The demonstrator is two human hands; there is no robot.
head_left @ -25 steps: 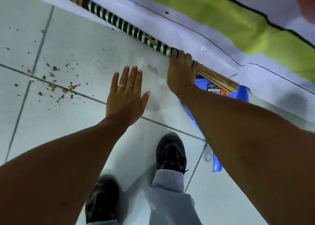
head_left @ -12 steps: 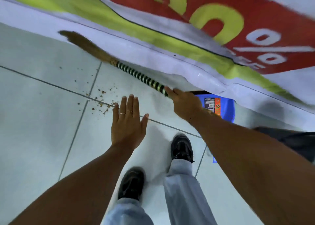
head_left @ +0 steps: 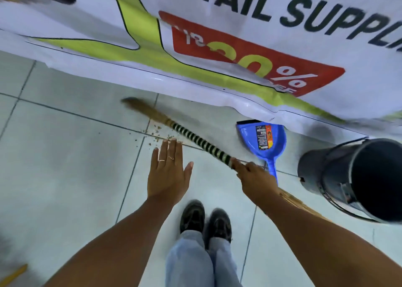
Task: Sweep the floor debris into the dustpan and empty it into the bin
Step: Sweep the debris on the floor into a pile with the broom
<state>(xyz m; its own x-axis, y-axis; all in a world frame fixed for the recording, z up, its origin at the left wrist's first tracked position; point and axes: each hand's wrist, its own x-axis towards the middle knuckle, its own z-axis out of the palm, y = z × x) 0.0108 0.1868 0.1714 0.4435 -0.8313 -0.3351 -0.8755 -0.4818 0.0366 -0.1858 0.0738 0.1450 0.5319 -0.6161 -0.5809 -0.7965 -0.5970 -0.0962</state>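
Observation:
My right hand [head_left: 255, 178] grips a grass broom [head_left: 195, 139] by its black-and-green striped handle; the brush tip reaches out to the upper left, blurred, over the tiles. Brown crumbs of debris [head_left: 157, 134] lie scattered along a tile joint just under the broom's neck. My left hand [head_left: 168, 173] hovers flat with fingers spread, holding nothing, just below the debris. A blue dustpan [head_left: 264, 141] lies on the floor to the right of the broom, mouth toward the banner. A dark metal bin [head_left: 356, 178] stands at the right.
A large printed banner [head_left: 217, 36] lies across the floor beyond the debris and dustpan. My two feet in black shoes [head_left: 205, 221] stand together on the pale tiles below my hands. A yellowish stick end [head_left: 13, 274] shows at the bottom left corner.
The view has pulled back and up, bringing the bin and the whole dustpan into sight. The broom has lifted away from the banner edge and swung over the debris.

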